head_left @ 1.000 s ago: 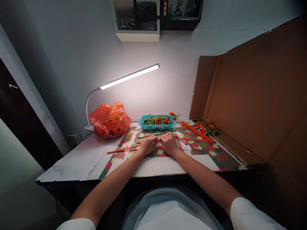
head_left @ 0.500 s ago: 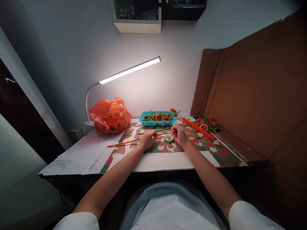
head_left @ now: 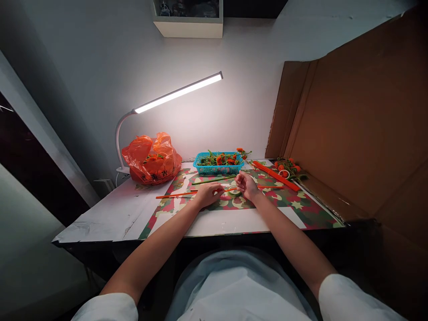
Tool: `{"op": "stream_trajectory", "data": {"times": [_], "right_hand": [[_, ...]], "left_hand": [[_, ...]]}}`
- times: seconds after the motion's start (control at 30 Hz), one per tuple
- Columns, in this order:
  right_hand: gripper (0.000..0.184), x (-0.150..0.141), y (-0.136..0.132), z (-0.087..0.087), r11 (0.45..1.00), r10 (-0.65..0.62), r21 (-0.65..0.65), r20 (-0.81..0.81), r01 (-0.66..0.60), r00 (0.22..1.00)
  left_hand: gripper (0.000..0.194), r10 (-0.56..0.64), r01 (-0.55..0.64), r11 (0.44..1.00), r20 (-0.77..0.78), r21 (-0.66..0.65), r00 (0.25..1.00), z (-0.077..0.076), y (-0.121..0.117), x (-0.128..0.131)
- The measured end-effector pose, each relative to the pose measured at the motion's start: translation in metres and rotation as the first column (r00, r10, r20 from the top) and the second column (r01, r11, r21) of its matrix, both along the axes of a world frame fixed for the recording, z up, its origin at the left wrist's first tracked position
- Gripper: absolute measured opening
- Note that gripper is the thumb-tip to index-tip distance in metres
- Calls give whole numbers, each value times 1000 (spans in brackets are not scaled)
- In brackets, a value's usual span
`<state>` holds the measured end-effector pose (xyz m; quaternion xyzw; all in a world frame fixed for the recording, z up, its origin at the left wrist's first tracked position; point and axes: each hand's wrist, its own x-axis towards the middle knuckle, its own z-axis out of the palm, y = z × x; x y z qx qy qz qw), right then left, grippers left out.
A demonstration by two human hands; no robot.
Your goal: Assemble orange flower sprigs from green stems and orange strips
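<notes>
My left hand [head_left: 209, 195] is closed, thumb and fingers pinching a thin orange pipe cleaner [head_left: 175, 195] whose long end sticks out to the left over the table. A short orange length runs between the hands toward my right hand [head_left: 246, 185], which is closed too, its fingers pinched on that strand. More orange shows to the right of the right wrist; I cannot tell if it is the same piece. A roll of green tape [head_left: 235, 193] lies between the hands, partly behind the strand. Just beyond them lies a green stem [head_left: 214, 180].
Behind the hands stands a blue basket [head_left: 219, 170] of orange flowers. An orange plastic bag [head_left: 157, 171] sits at left, beneath a lit lamp [head_left: 180, 92]. At right are an orange bundle [head_left: 276, 176], more flowers [head_left: 288, 166] with a white ring, and a cardboard wall [head_left: 354, 120].
The left part of the orange pipe cleaner has swung up and shifted right. Both hands stay close together in a pinch, and the view has shifted slightly.
</notes>
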<state>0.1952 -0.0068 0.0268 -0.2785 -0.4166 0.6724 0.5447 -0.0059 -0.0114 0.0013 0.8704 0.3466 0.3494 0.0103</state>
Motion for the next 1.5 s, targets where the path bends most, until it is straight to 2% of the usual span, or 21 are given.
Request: {"op": "stream_trajectory", "data": {"times": [0.27, 0.47, 0.67, 0.77, 0.83, 0.87, 0.9, 0.97, 1.0, 1.03, 1.1, 1.17, 1.37, 1.5], "right_hand": [[37, 0, 2, -2, 999, 21, -41, -44, -23, 999], [44, -4, -2, -4, 998, 56, -40, 15, -55, 998], [48, -5, 0, -7, 999, -52, 19, 65, 51, 997], [49, -5, 2, -12, 990, -116, 95, 169, 101, 979], [46, -6, 2, -16, 951, -245, 263, 315, 164, 917], [41, -7, 1, -18, 900, -345, 396, 398, 180, 850], [33, -9, -1, -20, 828, -450, 539, 470, 158, 759], [15, -11, -3, -23, 668, -618, 744, 558, -5, 554], [13, -12, -4, -25, 614, -664, 782, 585, -106, 466], [13, -13, -4, -26, 588, -688, 787, 609, -187, 395], [10, -13, -4, -28, 588, -704, 767, 642, -256, 303], [10, -12, -3, -28, 606, -704, 755, 656, -251, 271], [19, -11, -1, -27, 624, -677, 745, 666, -236, 314], [20, -13, 0, -28, 629, -670, 740, 672, -239, 315]], "left_hand": [[13, -11, 11, 999, -1, -31, 1000, 1, -1, 1], [13, 0, -1, 999, -20, -37, 1000, 0, -1, 2], [15, 38, -39, 999, -30, -36, 999, -3, 2, 2], [15, 24, -25, 999, -21, -34, 999, -3, 2, 1], [15, 11, -11, 999, -18, -41, 1000, -3, 3, 1], [15, 4, -4, 999, -18, -44, 1000, -4, 3, 1], [15, -1, 1, 999, -15, -44, 1000, -4, 3, 1], [13, -1, 1, 999, 1, -41, 1000, -5, 3, 1], [12, 3, -2, 999, 14, -38, 1000, -5, 3, 1], [11, 10, -9, 999, 29, -34, 1000, -5, 4, 1], [10, 27, -25, 999, 58, -26, 998, -5, 4, 1], [10, 44, -43, 999, 74, -17, 996, -5, 5, 0], [14, 68, -70, 997, 45, 44, 997, -6, 8, 0], [18, 79, -79, 995, 6, 68, 997, -5, 7, 1]]}}
